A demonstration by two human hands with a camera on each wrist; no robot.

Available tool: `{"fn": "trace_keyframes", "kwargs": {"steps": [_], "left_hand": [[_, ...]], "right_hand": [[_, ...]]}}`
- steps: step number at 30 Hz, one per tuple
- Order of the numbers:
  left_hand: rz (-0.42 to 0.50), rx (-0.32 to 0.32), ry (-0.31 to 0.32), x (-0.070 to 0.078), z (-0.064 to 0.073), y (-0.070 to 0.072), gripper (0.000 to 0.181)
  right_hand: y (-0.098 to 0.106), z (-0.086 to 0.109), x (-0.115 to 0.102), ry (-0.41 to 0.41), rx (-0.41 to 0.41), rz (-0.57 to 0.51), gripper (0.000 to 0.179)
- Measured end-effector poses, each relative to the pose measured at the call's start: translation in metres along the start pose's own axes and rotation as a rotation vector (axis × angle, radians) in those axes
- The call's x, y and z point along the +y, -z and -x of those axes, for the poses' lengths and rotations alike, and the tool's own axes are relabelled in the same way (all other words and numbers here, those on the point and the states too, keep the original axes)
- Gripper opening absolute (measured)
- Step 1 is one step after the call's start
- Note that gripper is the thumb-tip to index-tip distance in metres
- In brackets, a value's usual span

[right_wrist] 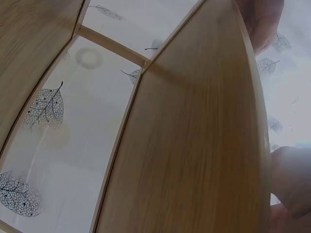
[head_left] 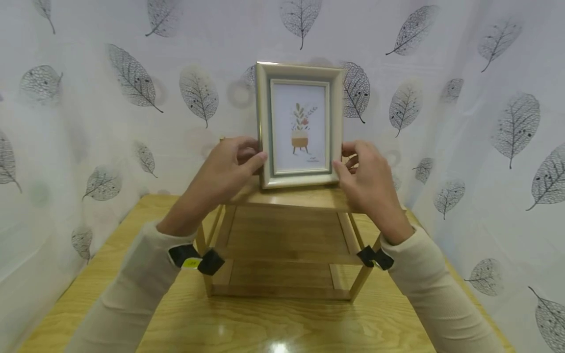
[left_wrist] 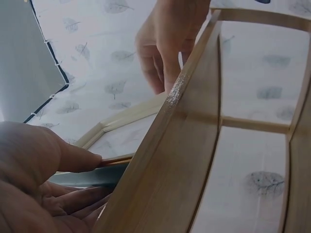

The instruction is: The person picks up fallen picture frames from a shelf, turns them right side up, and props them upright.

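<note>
A cream picture frame (head_left: 301, 181) with a potted-plant print stands upright, tilted slightly, at the top shelf of a wooden rack (head_left: 291, 198). On its left side my left hand (head_left: 229, 164) grips the lower edge, thumb on the front and fingers behind. My right hand (head_left: 368, 174) holds the opposite edge the same way. From the left wrist, the picture frame (left_wrist: 131, 114) shows above the shelf board, pinched by the left hand (left_wrist: 43, 170), with the right hand (left_wrist: 167, 43) beyond. In the right wrist view, the rack's board (right_wrist: 194, 126) hides most of the frame.
The rack has lower shelves (head_left: 287, 235) and slanted legs, and stands on a wood-grain table (head_left: 282, 323). A pale curtain (head_left: 132, 29) printed with dark leaves hangs behind and at both sides. Black straps (head_left: 212, 261) sit at both wrists.
</note>
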State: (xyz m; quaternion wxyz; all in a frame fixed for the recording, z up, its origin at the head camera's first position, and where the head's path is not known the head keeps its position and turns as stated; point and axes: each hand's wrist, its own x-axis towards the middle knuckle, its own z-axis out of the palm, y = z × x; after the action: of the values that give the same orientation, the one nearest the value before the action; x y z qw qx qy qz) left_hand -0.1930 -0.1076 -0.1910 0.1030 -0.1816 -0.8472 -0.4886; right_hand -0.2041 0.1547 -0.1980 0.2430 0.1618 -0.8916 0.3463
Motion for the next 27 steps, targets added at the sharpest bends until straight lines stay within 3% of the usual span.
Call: {"fn": "trace_keyframes", "kwargs": {"steps": [12,16,22,27], "left_hand": [[0.092,0.037,0.004,0.001,0.006,-0.005,0.043],[0.090,0.065,-0.011,0.001,0.009,-0.007,0.042],[0.067,0.097,-0.046,0.003,0.011,-0.013,0.040],[0.054,0.115,-0.076,0.006,0.012,-0.019,0.037]], "right_hand": [[-0.003,0.006,-0.005,-0.002,0.017,-0.037,0.052],[-0.004,0.009,-0.007,0.014,0.033,0.003,0.054],[-0.012,0.014,-0.011,0.150,0.121,0.059,0.053],[-0.022,0.018,-0.016,0.240,0.101,0.045,0.053]]}}
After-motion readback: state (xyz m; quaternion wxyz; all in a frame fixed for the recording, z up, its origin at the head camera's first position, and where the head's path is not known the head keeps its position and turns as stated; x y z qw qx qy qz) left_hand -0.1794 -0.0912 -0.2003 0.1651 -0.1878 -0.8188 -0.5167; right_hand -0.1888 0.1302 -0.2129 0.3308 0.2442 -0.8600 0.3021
